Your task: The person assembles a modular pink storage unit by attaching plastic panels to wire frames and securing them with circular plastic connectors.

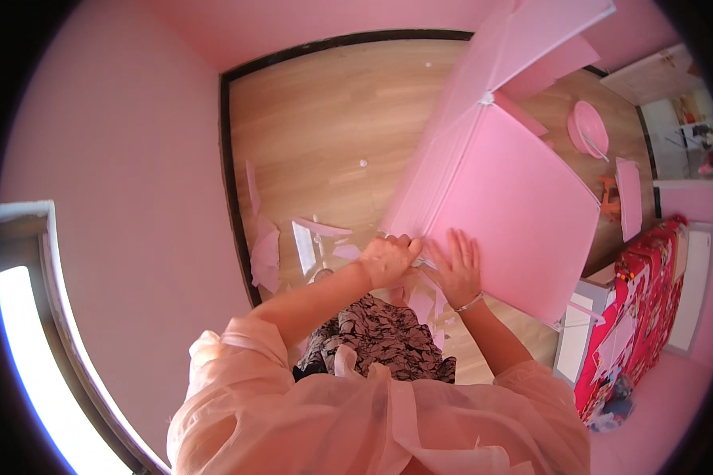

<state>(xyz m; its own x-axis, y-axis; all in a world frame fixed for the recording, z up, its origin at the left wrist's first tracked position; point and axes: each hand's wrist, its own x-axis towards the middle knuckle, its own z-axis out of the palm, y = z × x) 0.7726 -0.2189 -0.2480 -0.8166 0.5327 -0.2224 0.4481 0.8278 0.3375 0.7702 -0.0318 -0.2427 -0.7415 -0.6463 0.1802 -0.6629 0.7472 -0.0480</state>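
Left hand [387, 260] is fisted on the near corner of the pink panel [515, 206]; right hand [457, 267] lies flat on it, fingers spread, holding nothing. Best to keep the flat hand pressing so the corner doesn't shift. Panel is glossy, square, white clip at its far corner, standing on the wood floor [325, 127].
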